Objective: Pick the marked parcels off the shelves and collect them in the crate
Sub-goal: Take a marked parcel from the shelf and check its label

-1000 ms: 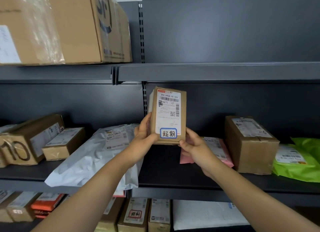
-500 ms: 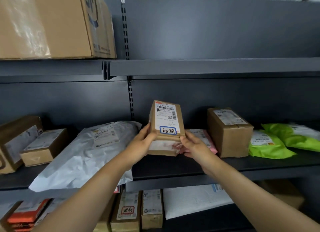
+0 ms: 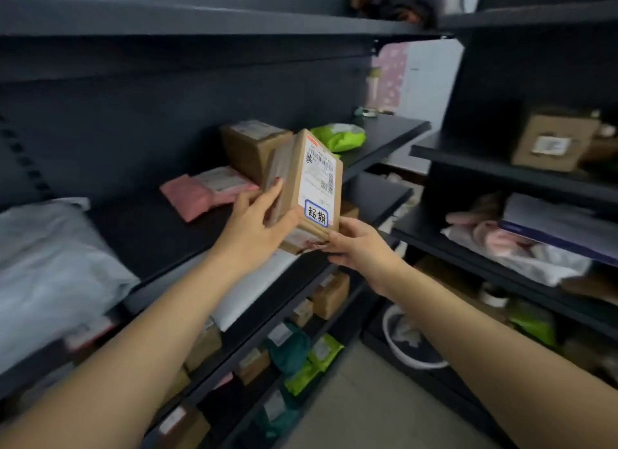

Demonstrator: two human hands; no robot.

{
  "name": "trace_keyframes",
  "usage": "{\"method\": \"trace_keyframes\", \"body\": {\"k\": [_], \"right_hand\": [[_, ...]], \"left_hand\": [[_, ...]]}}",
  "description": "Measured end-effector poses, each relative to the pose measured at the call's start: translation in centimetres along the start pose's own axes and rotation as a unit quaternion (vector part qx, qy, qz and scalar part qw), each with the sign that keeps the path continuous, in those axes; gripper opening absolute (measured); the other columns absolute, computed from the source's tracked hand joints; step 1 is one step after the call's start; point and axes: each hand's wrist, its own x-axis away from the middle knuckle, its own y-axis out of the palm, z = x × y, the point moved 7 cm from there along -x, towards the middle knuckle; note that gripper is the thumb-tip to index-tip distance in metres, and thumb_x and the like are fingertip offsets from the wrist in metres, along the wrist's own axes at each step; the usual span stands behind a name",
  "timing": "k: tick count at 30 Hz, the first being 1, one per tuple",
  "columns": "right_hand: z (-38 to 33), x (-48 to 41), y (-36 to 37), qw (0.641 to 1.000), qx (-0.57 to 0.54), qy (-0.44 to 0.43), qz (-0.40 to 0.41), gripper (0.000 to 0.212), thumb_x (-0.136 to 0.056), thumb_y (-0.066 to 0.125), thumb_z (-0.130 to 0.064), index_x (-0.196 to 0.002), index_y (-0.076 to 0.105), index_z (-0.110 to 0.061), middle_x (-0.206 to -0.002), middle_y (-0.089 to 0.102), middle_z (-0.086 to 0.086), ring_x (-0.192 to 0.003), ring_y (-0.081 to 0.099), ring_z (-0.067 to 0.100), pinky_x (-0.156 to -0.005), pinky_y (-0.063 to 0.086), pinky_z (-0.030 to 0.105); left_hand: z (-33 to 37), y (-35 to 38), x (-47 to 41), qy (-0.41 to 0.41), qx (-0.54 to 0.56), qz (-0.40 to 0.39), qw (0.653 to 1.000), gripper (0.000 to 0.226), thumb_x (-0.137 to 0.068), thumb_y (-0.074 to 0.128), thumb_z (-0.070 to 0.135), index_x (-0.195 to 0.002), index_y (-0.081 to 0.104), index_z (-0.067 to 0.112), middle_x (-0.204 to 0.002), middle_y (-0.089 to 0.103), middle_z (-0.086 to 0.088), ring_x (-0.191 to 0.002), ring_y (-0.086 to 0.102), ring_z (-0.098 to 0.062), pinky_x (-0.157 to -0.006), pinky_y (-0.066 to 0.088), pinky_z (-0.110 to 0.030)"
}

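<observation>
A small brown cardboard parcel [image 3: 314,181] with a white shipping label and a blue-framed handwritten sticker is held in front of the dark shelf [image 3: 160,244], tilted. My left hand [image 3: 257,221] grips its left side, thumb on the front edge. My right hand [image 3: 357,244] holds its bottom right corner from below. No crate is in view.
On the same shelf lie a pink mailer [image 3: 204,194], a brown box [image 3: 250,144], a green bag [image 3: 341,135] and a white bag [image 3: 43,268]. Lower shelves hold several small boxes and green bags. A second dark rack [image 3: 515,177] stands at right, with floor [image 3: 361,412] between.
The view has swung to the right, showing the aisle and the second rack. The parcel stays in both hands, carried rightward and away from the shelf, now tilted.
</observation>
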Motion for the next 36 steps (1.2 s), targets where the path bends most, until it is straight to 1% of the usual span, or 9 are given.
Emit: {"method": "trace_keyframes", "body": {"k": [4, 7, 10, 11, 14, 18, 23, 27, 36], "right_hand": [[2.3, 7.3, -8.8, 0.993, 0.011, 0.049, 0.104, 0.030, -0.093, 0.053, -0.006, -0.119, 0.058, -0.019, -0.112, 0.066, -0.001, -0.094, 0.062, 0.015, -0.076, 0.047, 0.028], [4.0, 13.6, -14.9, 0.980, -0.019, 0.093, 0.176, 0.021, -0.093, 0.051, -0.004, -0.109, 0.062, -0.012, -0.106, 0.070, 0.005, -0.091, 0.067, 0.019, -0.082, 0.054, 0.032], [5.6, 20.4, -19.8, 0.959, -0.055, 0.127, 0.246, 0.015, -0.096, 0.049, -0.006, -0.103, 0.062, -0.010, -0.087, 0.070, -0.001, -0.067, 0.069, 0.006, -0.059, 0.055, 0.019], [6.2, 22.5, -21.3, 0.951, -0.066, 0.138, 0.267, 0.017, -0.097, 0.049, -0.011, -0.107, 0.062, -0.011, -0.087, 0.070, -0.002, -0.069, 0.069, 0.006, -0.063, 0.056, 0.020], [8.6, 28.6, -25.0, 0.930, -0.079, 0.167, 0.317, 0.027, -0.096, 0.051, -0.036, -0.116, 0.060, -0.020, -0.102, 0.069, -0.004, -0.094, 0.065, 0.013, -0.095, 0.050, 0.037], [11.4, 36.7, -29.4, 0.910, -0.099, 0.190, 0.356, 0.035, -0.090, 0.053, -0.052, -0.111, 0.060, -0.025, -0.109, 0.068, -0.004, -0.104, 0.061, 0.014, -0.098, 0.046, 0.040], [16.1, 46.2, -34.8, 0.887, -0.117, 0.222, 0.387, 0.069, -0.075, 0.063, -0.063, -0.130, 0.053, -0.022, -0.121, 0.063, -0.002, -0.110, 0.059, 0.015, -0.090, 0.052, 0.038], [19.7, 53.0, -38.1, 0.875, -0.153, 0.233, 0.397, 0.062, -0.076, 0.065, -0.060, -0.125, 0.058, -0.023, -0.116, 0.066, -0.003, -0.107, 0.061, 0.014, -0.089, 0.053, 0.038], [25.2, 63.7, -46.5, 0.818, -0.162, 0.263, 0.486, 0.075, -0.062, 0.071, -0.058, -0.122, 0.054, -0.017, -0.108, 0.067, -0.004, -0.101, 0.063, 0.013, -0.090, 0.053, 0.035]], "left_hand": [[5.7, 9.0, 1.8, 0.064, 0.006, -0.099, 0.993, 0.084, -0.068, 0.051, 0.067, -0.144, 0.032, 0.037, -0.130, 0.032, 0.000, -0.125, 0.039, -0.013, -0.110, 0.030, -0.029], [10.6, 15.6, 4.3, 0.127, 0.007, -0.163, 0.978, 0.075, -0.080, 0.058, 0.059, -0.145, 0.028, 0.036, -0.134, 0.027, 0.000, -0.127, 0.035, -0.015, -0.108, 0.027, -0.026], [15.3, 21.5, 7.4, 0.184, 0.006, -0.228, 0.956, 0.071, -0.086, 0.056, 0.052, -0.147, 0.022, 0.037, -0.137, 0.023, 0.004, -0.127, 0.033, -0.013, -0.106, 0.029, -0.026], [16.9, 23.2, 8.6, 0.200, 0.010, -0.248, 0.948, 0.072, -0.085, 0.056, 0.053, -0.147, 0.022, 0.038, -0.136, 0.023, 0.006, -0.127, 0.033, -0.012, -0.105, 0.029, -0.025], [21.1, 28.4, 12.5, 0.240, 0.028, -0.302, 0.922, 0.074, -0.082, 0.059, 0.055, -0.145, 0.025, 0.039, -0.133, 0.025, 0.008, -0.128, 0.033, -0.013, -0.105, 0.028, -0.023], [26.6, 34.6, 19.0, 0.298, 0.000, -0.354, 0.887, 0.073, -0.081, 0.058, 0.056, -0.145, 0.025, 0.040, -0.138, 0.020, 0.008, -0.130, 0.028, -0.018, -0.108, 0.028, -0.031], [32.0, 41.7, 28.0, 0.346, -0.028, -0.386, 0.855, 0.078, -0.080, 0.060, 0.058, -0.146, 0.023, 0.040, -0.141, 0.019, 0.002, -0.130, 0.029, -0.024, -0.110, 0.030, -0.037], [35.4, 46.8, 34.5, 0.362, -0.060, -0.399, 0.840, 0.078, -0.080, 0.057, 0.060, -0.146, 0.020, 0.041, -0.142, 0.016, 0.002, -0.129, 0.026, -0.026, -0.110, 0.028, -0.039], [40.7, 57.6, 43.1, 0.371, -0.065, -0.487, 0.788, 0.082, -0.081, 0.049, 0.065, -0.148, 0.008, 0.042, -0.145, 0.007, 0.010, -0.134, 0.020, -0.020, -0.111, 0.026, -0.037]]}}
